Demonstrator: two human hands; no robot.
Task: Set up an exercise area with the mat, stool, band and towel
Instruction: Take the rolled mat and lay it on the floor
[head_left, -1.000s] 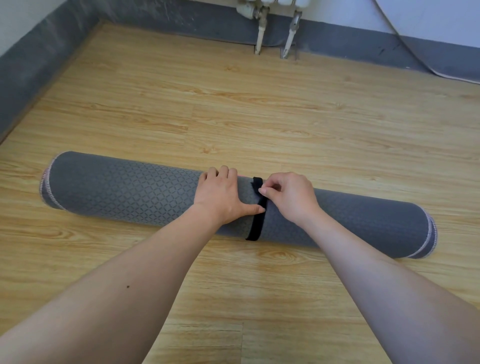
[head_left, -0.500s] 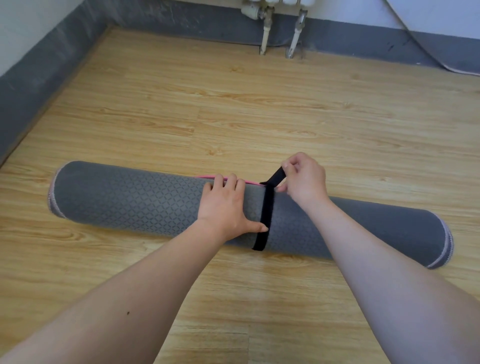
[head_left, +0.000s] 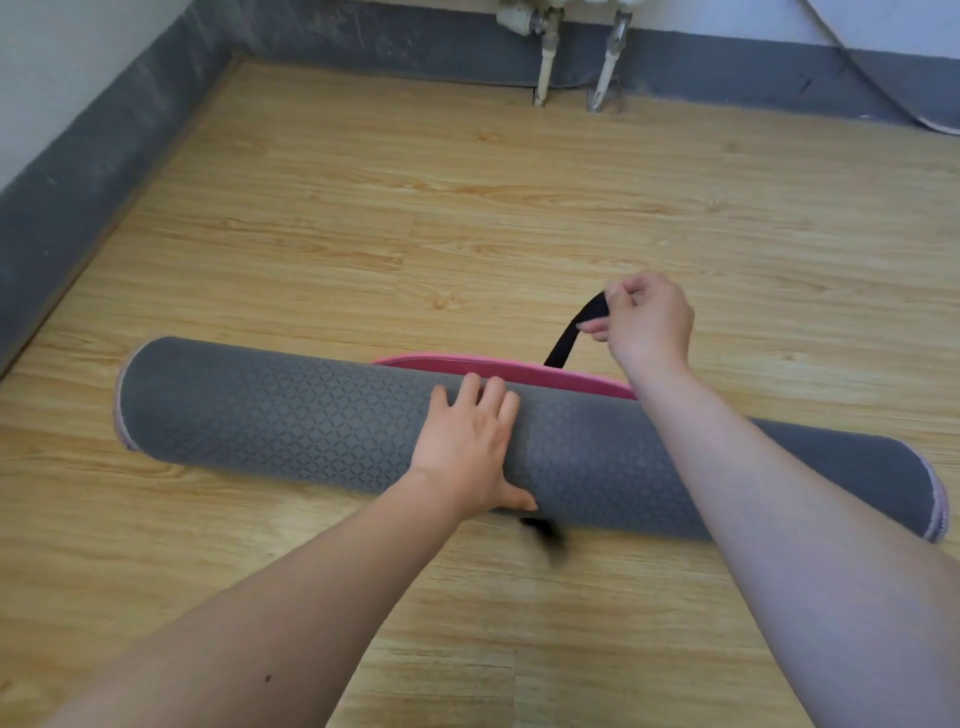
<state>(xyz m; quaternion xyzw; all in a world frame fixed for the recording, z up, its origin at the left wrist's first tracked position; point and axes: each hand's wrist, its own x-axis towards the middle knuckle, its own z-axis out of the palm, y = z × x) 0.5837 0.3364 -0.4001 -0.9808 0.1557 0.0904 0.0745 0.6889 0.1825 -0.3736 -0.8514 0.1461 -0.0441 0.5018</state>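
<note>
A rolled grey mat (head_left: 291, 410) with a diamond pattern lies across the wooden floor. Its pink inner edge (head_left: 498, 369) has sprung loose along the far side. My left hand (head_left: 467, 447) rests flat on top of the roll, fingers straight, thumb at the near side. My right hand (head_left: 644, 322) is raised beyond the roll and pinches one end of the black strap (head_left: 571, 332). The strap runs down behind the mat, and its other end (head_left: 545, 535) shows blurred on the floor at the near side. Stool, band and towel are not in view.
Bare wooden floor (head_left: 467, 208) stretches beyond the mat to a grey skirting. Two white radiator pipes (head_left: 545, 67) rise from the floor at the far wall. A grey wall base (head_left: 88, 171) runs along the left. A pale curved edge (head_left: 935, 119) lies at the far right.
My right hand has peeled the strap off the roll and lifted it up and away to the far side. The strap no longer wraps the top, and the mat's pink edge has loosened.
</note>
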